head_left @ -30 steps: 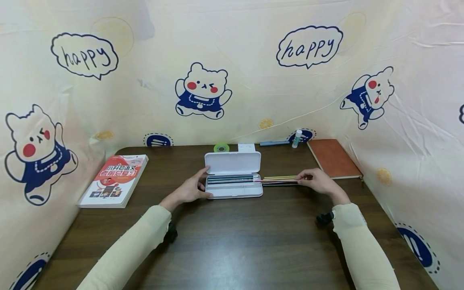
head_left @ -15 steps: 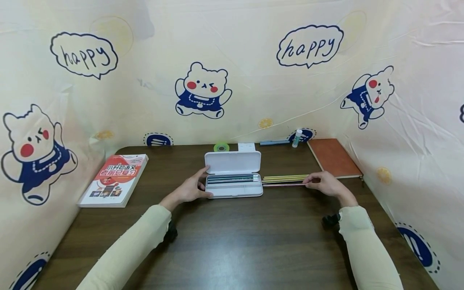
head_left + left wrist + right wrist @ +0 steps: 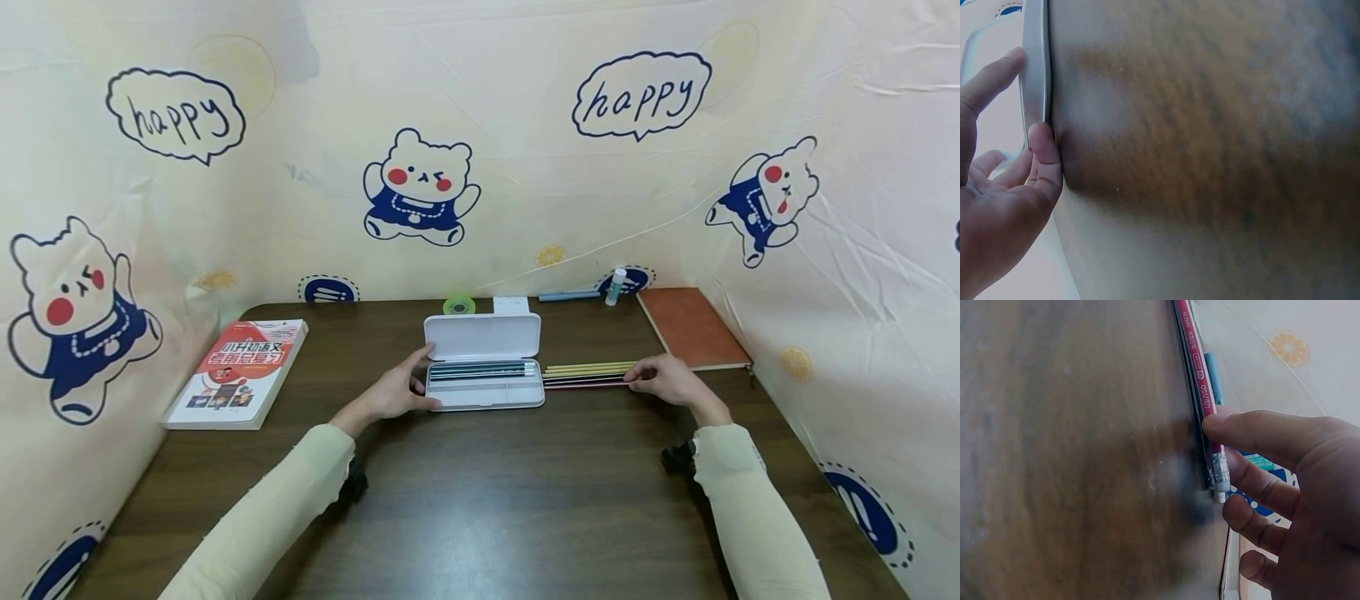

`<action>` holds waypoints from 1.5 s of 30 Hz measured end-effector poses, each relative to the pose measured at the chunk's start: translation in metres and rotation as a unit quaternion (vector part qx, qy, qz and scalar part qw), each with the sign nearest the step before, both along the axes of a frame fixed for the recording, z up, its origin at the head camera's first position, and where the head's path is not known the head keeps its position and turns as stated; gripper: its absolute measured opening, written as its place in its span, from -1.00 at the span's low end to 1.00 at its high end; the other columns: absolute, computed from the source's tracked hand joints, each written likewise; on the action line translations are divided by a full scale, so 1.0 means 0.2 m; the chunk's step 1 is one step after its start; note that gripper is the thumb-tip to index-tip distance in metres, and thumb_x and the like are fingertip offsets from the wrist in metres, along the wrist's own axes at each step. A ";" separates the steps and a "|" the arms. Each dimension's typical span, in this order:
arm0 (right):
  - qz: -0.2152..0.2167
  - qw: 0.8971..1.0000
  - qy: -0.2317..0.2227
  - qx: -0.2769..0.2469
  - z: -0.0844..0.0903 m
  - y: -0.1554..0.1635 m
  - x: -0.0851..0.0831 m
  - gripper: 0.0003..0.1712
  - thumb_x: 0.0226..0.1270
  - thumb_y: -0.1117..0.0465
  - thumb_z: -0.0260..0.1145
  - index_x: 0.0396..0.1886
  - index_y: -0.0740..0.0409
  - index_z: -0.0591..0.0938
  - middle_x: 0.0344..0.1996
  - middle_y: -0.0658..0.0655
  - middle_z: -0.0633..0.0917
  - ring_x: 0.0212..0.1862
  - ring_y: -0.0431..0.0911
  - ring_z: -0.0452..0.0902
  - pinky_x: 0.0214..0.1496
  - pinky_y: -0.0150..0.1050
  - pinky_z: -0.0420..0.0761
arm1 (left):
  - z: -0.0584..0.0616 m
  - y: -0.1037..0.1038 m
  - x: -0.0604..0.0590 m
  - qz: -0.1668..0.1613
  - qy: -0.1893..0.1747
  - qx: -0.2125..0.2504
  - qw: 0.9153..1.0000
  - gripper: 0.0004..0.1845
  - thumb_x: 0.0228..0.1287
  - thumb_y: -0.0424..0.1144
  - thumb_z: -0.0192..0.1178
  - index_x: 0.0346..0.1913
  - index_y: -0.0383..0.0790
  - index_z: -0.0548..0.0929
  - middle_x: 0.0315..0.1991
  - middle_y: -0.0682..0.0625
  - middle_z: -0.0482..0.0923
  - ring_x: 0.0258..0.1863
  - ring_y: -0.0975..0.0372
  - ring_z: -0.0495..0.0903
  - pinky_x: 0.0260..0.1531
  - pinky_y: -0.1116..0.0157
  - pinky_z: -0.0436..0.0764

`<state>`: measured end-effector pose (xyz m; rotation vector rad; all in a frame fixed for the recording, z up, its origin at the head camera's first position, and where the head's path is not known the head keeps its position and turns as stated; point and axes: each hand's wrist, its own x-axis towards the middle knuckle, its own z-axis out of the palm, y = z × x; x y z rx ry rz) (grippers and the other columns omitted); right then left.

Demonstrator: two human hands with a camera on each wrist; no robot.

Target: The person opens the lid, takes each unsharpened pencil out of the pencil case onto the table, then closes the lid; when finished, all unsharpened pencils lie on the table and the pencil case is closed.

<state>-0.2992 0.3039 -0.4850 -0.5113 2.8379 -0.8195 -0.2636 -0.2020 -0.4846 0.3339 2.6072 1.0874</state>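
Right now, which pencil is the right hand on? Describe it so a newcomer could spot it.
Start at the open white pencil case in the middle of the dark wooden table. A row of pencils lies just to its right, with the right hand at their far end. The thumb presses the red pencil, nearest the person, with white lettering and an eraser cap; its neighbours look yellow.

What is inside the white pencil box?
Inside the open pencil case, a few dark pencils lie side by side in the back compartment. The front compartment looks bare. Anything beneath the pencils is hidden, and their exact count is unclear.
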 end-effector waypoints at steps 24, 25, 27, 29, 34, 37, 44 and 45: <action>-0.011 0.998 -0.030 -0.048 0.08 -0.17 -0.04 -0.76 0.40 0.10 0.33 -0.04 0.08 0.73 -0.18 0.07 0.75 -0.17 -0.06 0.55 -0.13 -0.19 0.52 | 0.00 0.00 0.00 0.003 -0.001 0.004 1.000 0.15 0.10 -0.07 0.51 0.61 0.10 -0.08 0.44 -0.16 0.32 -0.07 0.16 0.56 -0.02 0.19 0.54; -0.005 0.998 -0.029 -0.053 0.09 -0.19 -0.04 -0.75 0.40 0.11 0.32 -0.03 0.09 0.73 -0.18 0.07 0.75 -0.17 -0.07 0.55 -0.13 -0.18 0.53 | 0.01 0.00 0.00 0.003 0.000 0.004 1.000 0.15 0.10 -0.07 0.51 0.61 0.09 -0.08 0.44 -0.16 0.32 -0.07 0.16 0.56 -0.02 0.19 0.54; 0.010 0.998 -0.024 -0.063 0.10 -0.23 -0.05 -0.75 0.41 0.13 0.31 -0.01 0.11 0.72 -0.17 0.08 0.75 -0.16 -0.07 0.56 -0.11 -0.17 0.55 | 0.01 0.00 0.00 0.003 0.000 0.004 1.000 0.15 0.11 -0.08 0.50 0.61 0.09 -0.08 0.44 -0.16 0.32 -0.07 0.16 0.55 -0.02 0.19 0.53; 0.023 0.997 -0.019 -0.065 0.10 -0.27 -0.05 -0.75 0.42 0.14 0.31 0.00 0.12 0.72 -0.15 0.09 0.75 -0.14 -0.07 0.57 -0.05 -0.14 0.55 | 0.01 0.00 0.00 0.003 -0.001 0.004 1.000 0.15 0.11 -0.08 0.50 0.62 0.09 -0.08 0.44 -0.16 0.32 -0.07 0.16 0.55 -0.01 0.19 0.53; 0.037 0.997 -0.026 -0.064 0.11 -0.37 -0.06 -0.74 0.42 0.13 0.30 0.01 0.07 0.72 -0.10 0.07 0.74 -0.07 -0.05 0.55 0.09 -0.05 0.53 | 0.01 0.00 0.00 0.004 -0.003 0.005 1.000 0.15 0.12 -0.09 0.50 0.61 0.10 -0.08 0.45 -0.16 0.32 -0.07 0.16 0.55 0.00 0.18 0.53; 0.046 0.996 -0.035 -0.069 0.11 -0.44 -0.07 -0.74 0.42 0.13 0.30 0.02 0.06 0.71 -0.09 0.07 0.74 -0.06 -0.04 0.55 0.12 -0.02 0.53 | 0.01 0.00 0.00 0.004 -0.003 0.003 1.000 0.15 0.12 -0.08 0.50 0.62 0.11 -0.09 0.45 -0.16 0.31 -0.07 0.16 0.54 0.00 0.19 0.53; 0.073 0.994 -0.038 -0.076 0.11 -0.59 -0.08 -0.74 0.40 0.12 0.32 0.02 0.04 0.72 -0.09 0.03 0.75 -0.07 -0.06 0.57 0.11 -0.04 0.57 | 0.00 0.00 0.00 0.004 -0.002 -0.002 1.000 0.14 0.13 -0.07 0.49 0.62 0.12 -0.09 0.46 -0.16 0.31 -0.08 0.17 0.54 0.00 0.20 0.53; 0.078 0.994 -0.036 -0.074 0.10 -0.61 -0.08 -0.75 0.40 0.12 0.33 0.02 0.04 0.72 -0.10 0.02 0.76 -0.08 -0.07 0.57 0.09 -0.05 0.57 | 0.00 0.00 0.00 0.004 -0.002 -0.001 1.000 0.14 0.13 -0.08 0.49 0.62 0.12 -0.09 0.46 -0.16 0.31 -0.08 0.17 0.54 0.00 0.20 0.53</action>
